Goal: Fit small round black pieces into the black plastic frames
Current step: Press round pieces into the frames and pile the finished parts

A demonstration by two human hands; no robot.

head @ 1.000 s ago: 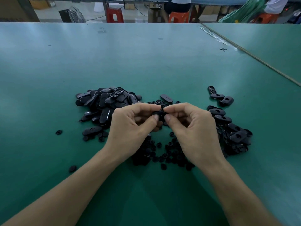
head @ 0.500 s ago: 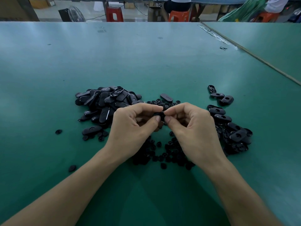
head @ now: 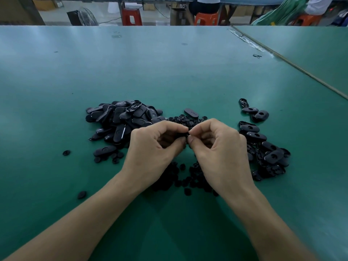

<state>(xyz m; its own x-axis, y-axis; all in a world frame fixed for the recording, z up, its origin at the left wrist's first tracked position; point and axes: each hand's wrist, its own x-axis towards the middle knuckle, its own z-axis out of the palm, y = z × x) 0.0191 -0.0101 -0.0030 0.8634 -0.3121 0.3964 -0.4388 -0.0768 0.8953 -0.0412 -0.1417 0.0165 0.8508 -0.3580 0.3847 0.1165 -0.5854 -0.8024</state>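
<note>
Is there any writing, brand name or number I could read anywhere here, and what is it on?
No text can be read.
Lone black frame: a faint pale mark, too small to read.
Cardboard box in the background: no legible print.
Black part pinched between left hand and right hand: mostly hidden, no marking shows.

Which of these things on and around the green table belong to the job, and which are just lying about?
In the job: left hand and right hand, both pinching a mostly hidden black part; frame pile at left; frames at right; small round pieces under the hands.
Lying about: fan; red stool; orange stool; dark scrap at far right.
</note>
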